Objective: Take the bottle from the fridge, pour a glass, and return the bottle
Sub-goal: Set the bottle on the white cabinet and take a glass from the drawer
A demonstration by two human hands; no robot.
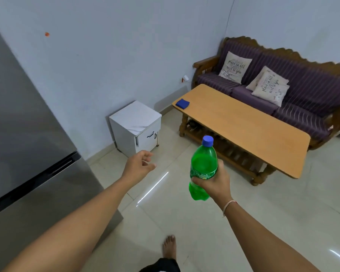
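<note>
The right hand (214, 182) is gripping the capped green bottle (203, 167) upright in mid-air near the worktop (243, 126), left hand (138, 164) hanging loose and empty; carrying it level should be avoiding fizz.

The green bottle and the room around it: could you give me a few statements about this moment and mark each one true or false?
1. The right hand grips the green bottle around its middle. True.
2. The bottle's blue cap is off. False: the cap sits on the neck.
3. The left hand holds a glass. False: it holds nothing, and its fingers are loosely curled.
4. A blue cloth lies on the wooden table. True.
5. The fridge door stands open. False: it appears closed.
6. Two printed cushions rest on the purple sofa. True.
</note>
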